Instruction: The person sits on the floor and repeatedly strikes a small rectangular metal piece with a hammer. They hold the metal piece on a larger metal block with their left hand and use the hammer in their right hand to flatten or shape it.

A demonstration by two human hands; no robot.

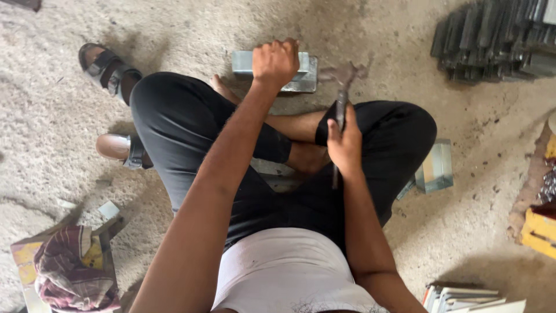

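- Left hand [275,61] clenched on the metal block [277,72], pinning it to the concrete floor [58,116] before the crossed legs
- Right hand [344,146] grasps the hammer [343,87], head blurred beside the block
- Judged mid-hammering; finished pieces not discernible

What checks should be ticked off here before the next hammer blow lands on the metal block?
1. Left hand grips the top of the metal block: ok.
2. Right hand closed on the hammer handle: ok.
3. Hammer head raised beside the block, apart from it: ok, though it is motion-blurred.
4. Left fingers out of the strike spot: cannot tell, the hand covers the top of the block.
5. Block flat on the concrete floor: ok.
6. Bare foot close behind the block: not ok.
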